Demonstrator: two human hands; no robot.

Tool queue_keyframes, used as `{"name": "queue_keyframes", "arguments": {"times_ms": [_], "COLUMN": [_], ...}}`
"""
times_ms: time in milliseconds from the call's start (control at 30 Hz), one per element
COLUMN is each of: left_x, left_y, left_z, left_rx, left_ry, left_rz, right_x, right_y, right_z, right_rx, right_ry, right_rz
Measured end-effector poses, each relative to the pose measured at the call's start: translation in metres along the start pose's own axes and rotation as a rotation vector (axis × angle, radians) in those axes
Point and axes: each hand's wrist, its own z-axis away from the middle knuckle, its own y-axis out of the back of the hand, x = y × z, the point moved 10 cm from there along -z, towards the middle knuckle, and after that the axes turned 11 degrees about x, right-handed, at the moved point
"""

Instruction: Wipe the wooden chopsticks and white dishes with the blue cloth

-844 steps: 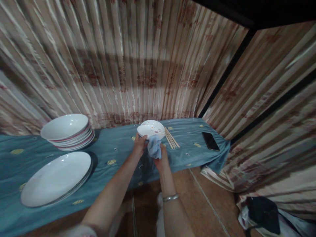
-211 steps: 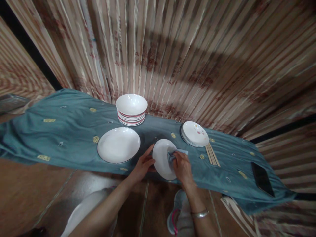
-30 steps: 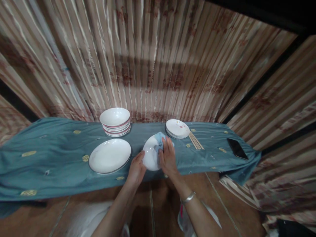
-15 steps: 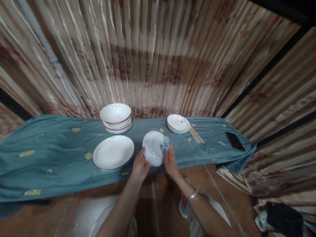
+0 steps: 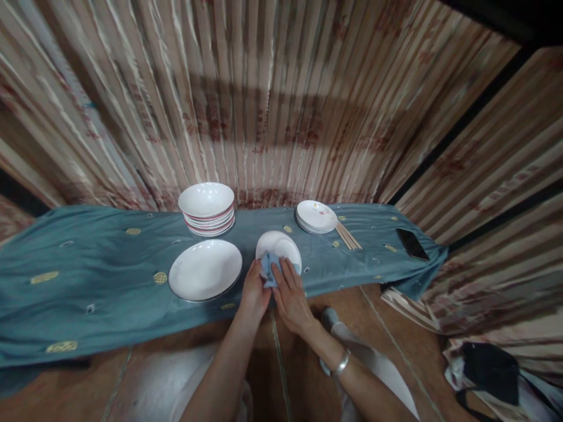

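Observation:
A small white plate [image 5: 278, 241] is held over the front part of the table, its underside ring facing up. My left hand [image 5: 255, 290] grips the plate's lower left rim. Pressed against the near part of the plate is a light blue cloth [image 5: 270, 269], under the fingers of my right hand [image 5: 290, 294], which is closed on it. To the left lies a large white oval plate [image 5: 205, 269]. Behind that stands a stack of white bowls [image 5: 206, 200] with red rims.
Small plates with a floral pattern [image 5: 316, 215] are stacked at the back right, beside several wooden chopsticks [image 5: 349, 235]. A black phone [image 5: 412, 244] lies near the right end. A teal cloth [image 5: 109, 264] covers the table; a pleated curtain [image 5: 264, 117] hangs behind it.
My right hand has moved left with the cloth, from the plate's right edge to its near left part. The plate stays in my left hand.

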Motion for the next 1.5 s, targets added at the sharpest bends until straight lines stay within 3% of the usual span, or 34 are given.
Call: {"name": "queue_keyframes", "arguments": {"times_ms": [400,733,967,1100,1500], "left_x": [-0.003,-0.007,-0.009,-0.005,-0.002], "left_y": [-0.016,-0.009,-0.003,-0.002,-0.001], "left_z": [0.013,0.005,0.000,0.000,0.003], "left_rx": [-0.105,-0.050,-0.026,-0.025,0.072], "left_ry": [-0.030,-0.036,-0.006,-0.011,0.027], "left_rz": [-0.076,-0.119,-0.118,-0.117,-0.042], "right_x": [-0.005,0.053,0.112,0.132,0.137], "right_y": [0.018,0.023,0.002,-0.006,-0.016], "right_z": [-0.066,-0.109,-0.092,-0.076,-0.064], "right_rx": [-0.001,0.152,0.234,0.257,0.237], "right_ry": [0.046,-0.144,-0.436,-0.558,-0.503], "right_rz": [0.103,-0.099,-0.251,-0.282,-0.168]}}
